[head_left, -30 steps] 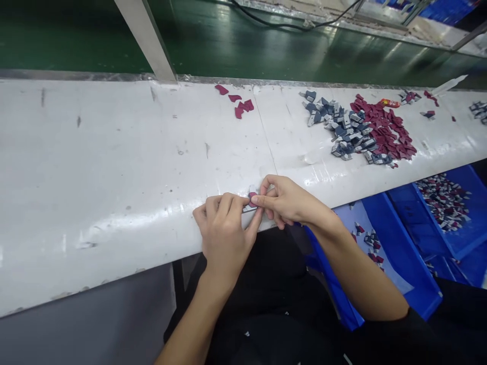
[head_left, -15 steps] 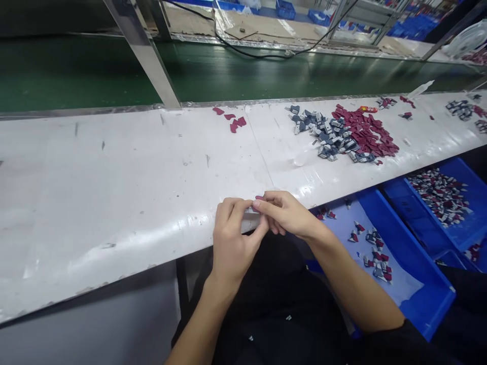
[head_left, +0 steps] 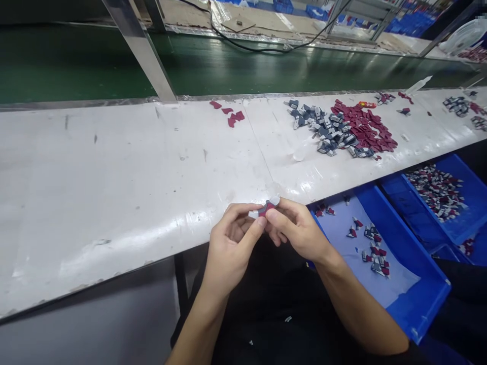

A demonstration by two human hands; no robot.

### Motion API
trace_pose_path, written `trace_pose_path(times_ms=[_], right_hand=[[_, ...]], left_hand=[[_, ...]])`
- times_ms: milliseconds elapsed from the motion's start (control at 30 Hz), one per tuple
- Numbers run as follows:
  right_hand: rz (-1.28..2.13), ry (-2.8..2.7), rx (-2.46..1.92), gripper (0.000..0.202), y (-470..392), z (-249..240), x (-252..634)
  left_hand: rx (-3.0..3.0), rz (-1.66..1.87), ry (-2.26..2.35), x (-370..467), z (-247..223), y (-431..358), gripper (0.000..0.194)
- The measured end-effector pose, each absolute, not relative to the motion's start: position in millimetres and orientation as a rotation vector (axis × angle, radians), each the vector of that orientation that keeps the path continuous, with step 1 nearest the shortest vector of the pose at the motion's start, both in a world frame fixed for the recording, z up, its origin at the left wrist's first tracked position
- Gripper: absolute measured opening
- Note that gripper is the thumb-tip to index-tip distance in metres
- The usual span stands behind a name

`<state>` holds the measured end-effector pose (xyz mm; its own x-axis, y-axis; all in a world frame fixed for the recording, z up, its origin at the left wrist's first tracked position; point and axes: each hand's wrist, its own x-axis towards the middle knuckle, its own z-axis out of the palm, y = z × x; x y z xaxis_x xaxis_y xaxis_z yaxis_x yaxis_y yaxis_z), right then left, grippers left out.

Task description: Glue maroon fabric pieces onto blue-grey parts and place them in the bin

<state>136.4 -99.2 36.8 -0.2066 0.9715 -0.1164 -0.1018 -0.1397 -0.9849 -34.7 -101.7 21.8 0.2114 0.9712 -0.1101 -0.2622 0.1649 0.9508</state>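
Observation:
Between my two hands, over the near edge of the white table (head_left: 144, 172), is a small plastic part (head_left: 264, 209) in dark grey, white and maroon. My left hand (head_left: 234, 243) pinches its left end between thumb and fingers. On its right end the thumb and fingers of my right hand (head_left: 299, 228) are closed. The thumbs press near the maroon side, and the fingertips hide some of the part. Beyond my hands lie a heap of grey-and-white parts (head_left: 327, 129) and, against it, a heap of maroon pieces (head_left: 367, 126).
Several loose maroon pieces (head_left: 231, 115) lie at the table's back. A blue bin (head_left: 409, 299) with scattered parts stands below the edge at right, beside another blue bin (head_left: 466, 187) full of parts. A metal post (head_left: 146, 56) rises before the green conveyor belt (head_left: 228, 71).
My hands have turned the part, so its maroon and grey side now shows more between my fingers. Both hands stay together near the table edge. The camera view has shifted slightly.

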Motion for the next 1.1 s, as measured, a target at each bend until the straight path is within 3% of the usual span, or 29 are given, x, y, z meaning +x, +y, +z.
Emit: trace_pose_path(times_ms=[167, 333, 600, 733, 933, 1100], right_hand=[[1.395, -1.225, -1.152, 0.045, -104, 37, 138], [1.242, -1.145, -1.109, 0.039, -106, 29, 128], [1.348, -1.134, -1.101, 0.039, -116, 21, 130], [1.269, -1.141, -1.138, 0.027, -115, 24, 131], [1.220, -1.115, -1.075, 0.030, -117, 26, 124], [1.220, -1.036, -1.065, 0.028, -122, 27, 115]], left_hand=[[0.977, 1.052, 0.928, -33, 27, -107, 0.017], [0.938, 1.063, 0.973, -28, 32, -113, 0.013], [0.892, 1.126, 1.011, -25, 34, -115, 0.011], [0.900, 1.118, 1.015, -24, 32, -116, 0.010], [0.868, 1.110, 1.004, -23, 24, -120, 0.016], [0.883, 1.135, 0.944, -20, 22, -121, 0.008]])
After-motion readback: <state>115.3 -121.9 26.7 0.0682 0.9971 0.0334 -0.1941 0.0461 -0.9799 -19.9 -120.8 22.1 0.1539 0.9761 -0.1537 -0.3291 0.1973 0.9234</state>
